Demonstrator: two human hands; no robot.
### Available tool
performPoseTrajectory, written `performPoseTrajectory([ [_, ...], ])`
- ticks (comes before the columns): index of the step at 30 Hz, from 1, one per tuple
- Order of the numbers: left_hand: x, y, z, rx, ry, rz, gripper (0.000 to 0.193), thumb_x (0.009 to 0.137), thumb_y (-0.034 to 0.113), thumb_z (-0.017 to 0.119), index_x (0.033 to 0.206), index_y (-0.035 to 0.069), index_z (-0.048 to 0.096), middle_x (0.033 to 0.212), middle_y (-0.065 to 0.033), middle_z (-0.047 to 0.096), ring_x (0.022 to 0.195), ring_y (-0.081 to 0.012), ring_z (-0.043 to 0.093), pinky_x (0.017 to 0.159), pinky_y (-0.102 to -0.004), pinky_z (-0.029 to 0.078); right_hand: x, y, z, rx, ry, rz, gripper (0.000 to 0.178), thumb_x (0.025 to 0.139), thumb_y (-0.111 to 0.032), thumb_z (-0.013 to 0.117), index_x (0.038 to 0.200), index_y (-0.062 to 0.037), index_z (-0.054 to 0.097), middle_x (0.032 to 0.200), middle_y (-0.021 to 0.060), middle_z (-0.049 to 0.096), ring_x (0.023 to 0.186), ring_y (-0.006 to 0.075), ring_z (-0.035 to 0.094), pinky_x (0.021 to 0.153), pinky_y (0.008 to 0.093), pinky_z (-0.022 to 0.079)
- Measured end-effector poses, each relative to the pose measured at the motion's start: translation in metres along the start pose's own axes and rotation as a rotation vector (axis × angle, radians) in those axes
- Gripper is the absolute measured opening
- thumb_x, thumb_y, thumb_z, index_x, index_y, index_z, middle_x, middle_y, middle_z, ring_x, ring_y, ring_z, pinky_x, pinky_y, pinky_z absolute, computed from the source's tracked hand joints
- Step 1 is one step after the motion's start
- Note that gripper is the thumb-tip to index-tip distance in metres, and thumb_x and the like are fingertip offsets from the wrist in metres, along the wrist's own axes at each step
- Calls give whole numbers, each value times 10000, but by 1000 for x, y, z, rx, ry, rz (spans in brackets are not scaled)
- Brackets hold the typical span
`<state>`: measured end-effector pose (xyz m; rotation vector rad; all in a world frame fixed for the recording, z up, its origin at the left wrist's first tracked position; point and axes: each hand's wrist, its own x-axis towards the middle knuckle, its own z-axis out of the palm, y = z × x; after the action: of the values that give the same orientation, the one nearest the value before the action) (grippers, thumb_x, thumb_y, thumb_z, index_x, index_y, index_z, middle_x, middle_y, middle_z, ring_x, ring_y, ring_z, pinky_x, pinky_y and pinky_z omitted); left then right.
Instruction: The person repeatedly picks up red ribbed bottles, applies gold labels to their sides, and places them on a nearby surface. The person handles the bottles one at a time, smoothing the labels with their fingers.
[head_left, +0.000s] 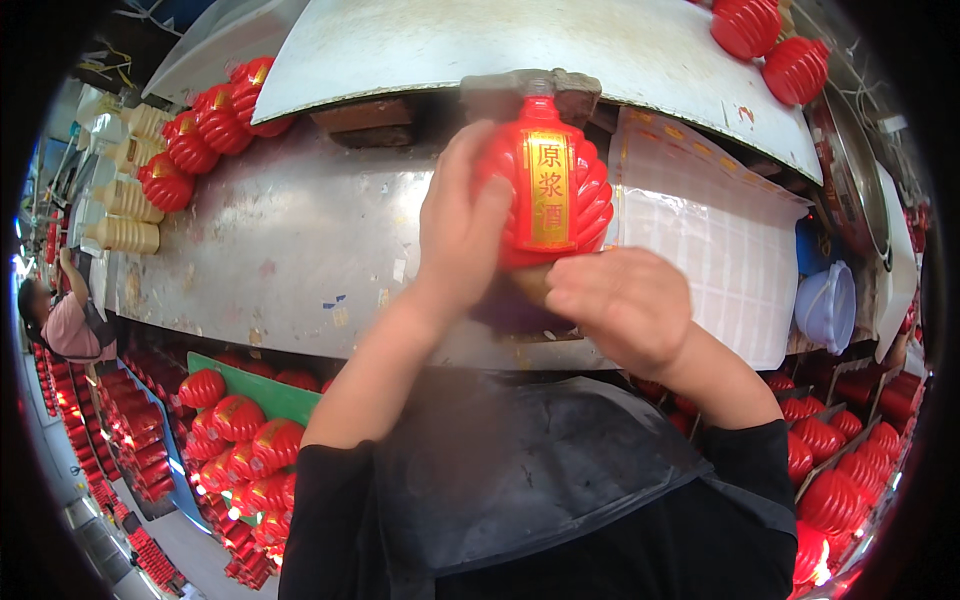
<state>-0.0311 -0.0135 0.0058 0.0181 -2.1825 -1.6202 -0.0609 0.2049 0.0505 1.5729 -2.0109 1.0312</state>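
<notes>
Red bottle in the left hand, right hand at its base

We are looking down at a red bottle (548, 185) with ribbed, swelling sides, its neck pointing away from the wearer, above the near middle of a metal table (290, 240). A gold label (550, 232) runs down its front. The left hand (460, 215) grips the bottle by its left side, fingers stretched along it and the thumb toward the front. The right hand (630, 305) is by the bottle's lower end, its fingers bent; blur covers this spot, so we cannot tell whether they are closed on anything or just touching.

Beyond the bottle's neck we see a brick (577, 100) at the edge of a raised white board (500, 40). To the right of the bottle, a pale plastic sheet (700, 260) lies over the table, and a light blue bucket (828, 305) stands past it. On the far left, more red bottles (215, 120) are lined up near pale jugs (128, 200).

Below the table's left part, a green board (290, 397) stands among heaped red bottles, and others fill the lower right. A dark apron (530, 470) covers the wearer's front. Away to the left we notice another person (75, 325) in a pink top.
</notes>
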Motion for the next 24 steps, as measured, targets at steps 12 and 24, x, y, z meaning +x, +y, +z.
performPoseTrajectory([
  [12, -15, -7, 8, 223, 65, 196, 639, 1043, 375, 579, 1501, -48, 441, 1545, -302, 449, 1443, -463, 435, 1209, -518, 335, -6, -6, -10, 361, 113, 584, 197, 955, -4, 665, 1140, -9, 732, 884, 99, 745, 783, 185, 730, 712, 319, 565],
  [24, -23, -4, 14, 281, 63, 204, 672, 1026, 384, 622, 1513, -33, 421, 1570, -291, 402, 1452, -462, 409, 1210, -510, 331, 7, 5, 9, 291, -68, 1107, 836, 851, -335, 825, 1554, -63, 465, 620, 43, 595, 569, 147, 602, 580, 305, 456],
])
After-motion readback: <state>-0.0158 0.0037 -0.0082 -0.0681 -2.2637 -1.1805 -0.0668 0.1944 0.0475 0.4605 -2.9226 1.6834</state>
